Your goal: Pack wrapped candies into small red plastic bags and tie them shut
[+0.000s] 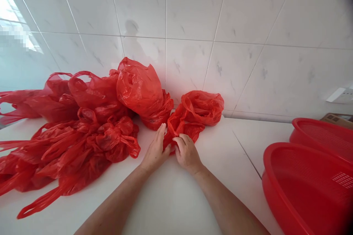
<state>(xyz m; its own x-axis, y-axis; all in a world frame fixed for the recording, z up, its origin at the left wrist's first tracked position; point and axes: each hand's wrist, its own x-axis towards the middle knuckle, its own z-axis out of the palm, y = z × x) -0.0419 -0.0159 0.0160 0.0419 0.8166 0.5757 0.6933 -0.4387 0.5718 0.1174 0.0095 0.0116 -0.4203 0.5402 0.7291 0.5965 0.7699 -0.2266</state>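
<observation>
Just beyond both hands (172, 150), red bag (197, 112)

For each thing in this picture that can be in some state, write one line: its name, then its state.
Left hand: flat, fingers straight, against the bag.
Right hand: pinching the bag.
Small red bag: crumpled, mouth open.
Pile of red bags: loose, tangled.
Red baskets: upright, overlapping.

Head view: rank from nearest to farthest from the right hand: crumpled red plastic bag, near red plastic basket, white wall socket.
1. Crumpled red plastic bag: touching the right hand, just ahead of it on the white counter.
2. Near red plastic basket: to the right, at the counter's edge.
3. White wall socket: far right, up on the tiled wall.
</observation>
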